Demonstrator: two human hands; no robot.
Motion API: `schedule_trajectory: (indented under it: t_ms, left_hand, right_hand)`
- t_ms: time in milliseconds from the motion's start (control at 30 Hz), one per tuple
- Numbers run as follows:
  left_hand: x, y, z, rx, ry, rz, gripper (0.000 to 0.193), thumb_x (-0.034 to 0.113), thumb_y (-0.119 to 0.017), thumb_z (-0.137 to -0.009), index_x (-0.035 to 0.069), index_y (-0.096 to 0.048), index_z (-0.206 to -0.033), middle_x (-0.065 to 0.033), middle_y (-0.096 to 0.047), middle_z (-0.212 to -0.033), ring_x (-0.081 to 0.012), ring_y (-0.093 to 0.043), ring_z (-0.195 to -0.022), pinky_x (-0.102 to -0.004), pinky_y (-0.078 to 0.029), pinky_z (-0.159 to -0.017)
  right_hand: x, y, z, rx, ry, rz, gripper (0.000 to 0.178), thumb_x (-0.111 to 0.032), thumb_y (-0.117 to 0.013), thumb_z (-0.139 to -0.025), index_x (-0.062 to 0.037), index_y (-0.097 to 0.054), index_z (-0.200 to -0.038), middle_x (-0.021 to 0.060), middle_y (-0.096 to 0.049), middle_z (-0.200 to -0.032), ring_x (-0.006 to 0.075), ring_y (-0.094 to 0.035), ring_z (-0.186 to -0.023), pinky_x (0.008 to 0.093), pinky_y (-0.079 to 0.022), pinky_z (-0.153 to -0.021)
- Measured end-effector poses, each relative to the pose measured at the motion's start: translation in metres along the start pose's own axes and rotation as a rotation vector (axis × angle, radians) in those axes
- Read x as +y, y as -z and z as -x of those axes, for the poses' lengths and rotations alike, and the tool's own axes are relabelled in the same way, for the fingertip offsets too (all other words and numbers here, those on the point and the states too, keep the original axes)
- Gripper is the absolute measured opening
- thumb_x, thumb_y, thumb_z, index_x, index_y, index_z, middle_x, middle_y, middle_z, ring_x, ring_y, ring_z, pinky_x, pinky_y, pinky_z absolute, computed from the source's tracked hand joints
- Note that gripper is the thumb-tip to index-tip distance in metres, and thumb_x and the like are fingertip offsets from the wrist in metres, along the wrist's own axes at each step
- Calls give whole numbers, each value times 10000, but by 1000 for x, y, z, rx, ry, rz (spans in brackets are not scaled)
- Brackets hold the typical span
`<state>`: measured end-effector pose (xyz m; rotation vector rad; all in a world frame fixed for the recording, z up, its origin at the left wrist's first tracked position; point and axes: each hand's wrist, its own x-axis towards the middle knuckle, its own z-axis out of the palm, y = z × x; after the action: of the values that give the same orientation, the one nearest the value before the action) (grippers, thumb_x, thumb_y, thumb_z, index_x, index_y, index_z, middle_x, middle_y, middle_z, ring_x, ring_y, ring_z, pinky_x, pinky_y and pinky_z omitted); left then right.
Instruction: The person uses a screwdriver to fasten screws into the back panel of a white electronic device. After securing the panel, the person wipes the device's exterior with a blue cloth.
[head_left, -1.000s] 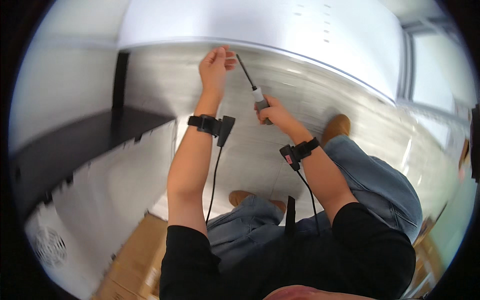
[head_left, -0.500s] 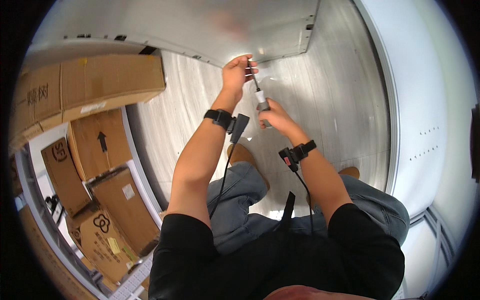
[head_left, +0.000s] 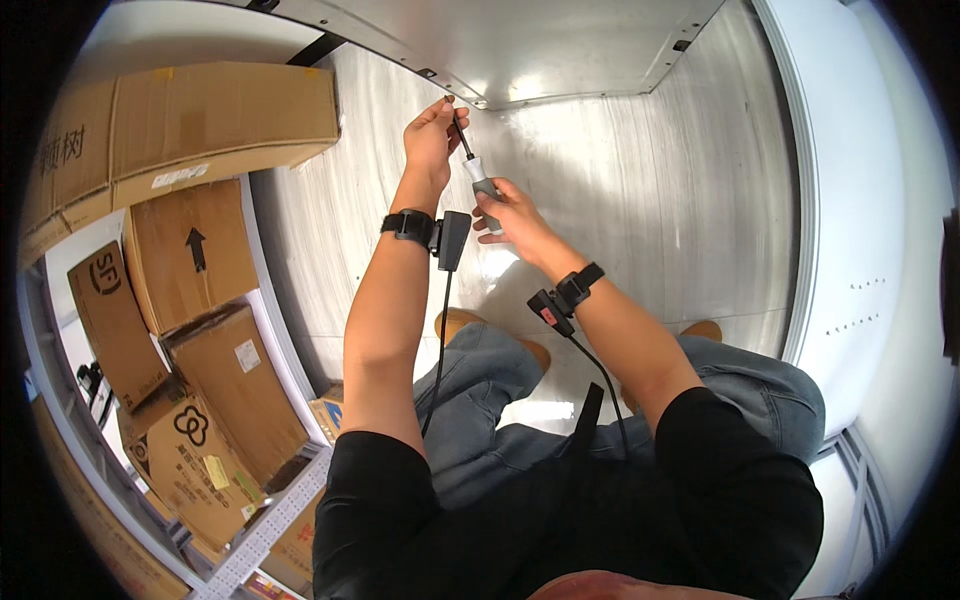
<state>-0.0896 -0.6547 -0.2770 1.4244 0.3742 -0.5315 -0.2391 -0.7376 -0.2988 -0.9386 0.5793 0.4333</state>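
Above the pale floor (head_left: 640,220), near the low edge of the grey panel (head_left: 540,50), you hold the screwdriver (head_left: 474,168), its tip directed far and slightly left. Your right hand (head_left: 507,212) is closed around the grey handle. Your left hand (head_left: 430,140) is at the far end of the dark shaft, thumb and forefinger drawn together, the other fingers loosely bent beside the shaft; whether they pinch the tip or a small part at it cannot be told at this size. From above, the tip appears just beside the panel's edge; contact cannot be judged. Each of your forearms bears a black strap (head_left: 408,224) with a black block (head_left: 455,240), from which a cable (head_left: 440,340) runs toward your near side. At far left lies a long carton (head_left: 225,120); nearer, a rack (head_left: 265,530) holds several smaller cartons (head_left: 195,250). A white panel (head_left: 845,220) bounds the floor at right. Your brown shoes (head_left: 455,322) show nearer than both hands.
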Motion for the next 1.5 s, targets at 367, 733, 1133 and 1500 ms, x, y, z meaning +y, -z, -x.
schedule_trajectory:
  t_ms: [367, 733, 1133, 1500]
  left_hand:
    - [-9, -30, -9, -11, -55, -134, 220, 90, -536, -963, 16, -638, -1143, -54, -686, -862, -109, -617, -718, -230, -473, -637]
    - [-20, -26, -12, -14, -156, -248, 221, 106, -560, -957, 3, -651, -1129, -55, -688, -859, -117, -625, -716, -259, -484, -637]
    - [-22, -35, -12, -54, -136, -298, 205, 136, -568, -961, 16, -656, -1102, -44, -689, -869, -116, -625, -713, -266, -486, -634]
    - [-22, -32, -10, -77, -137, -323, 207, 143, -578, -955, 15, -646, -1104, -39, -691, -877, -119, -639, -723, -265, -485, -635]
  right_hand:
    - [0, 13, 4, 6, 17, -33, 266, -316, -512, -975, -92, -497, -1117, 43, -583, -888, 135, -581, -707, 308, -461, -603]
    - [5, 17, 6, -39, 8, -83, 253, -351, -499, -985, -125, -483, -1098, 34, -573, -870, 130, -558, -686, 292, -427, -575]
    - [11, 34, 3, -125, -24, -274, 266, -350, -480, -1001, -125, -520, -1138, 49, -588, -840, 138, -549, -651, 265, -383, -504]
    - [11, 36, 5, -150, -40, -380, 279, -330, -463, -1009, -110, -553, -1155, 41, -571, -814, 137, -528, -614, 256, -352, -468]
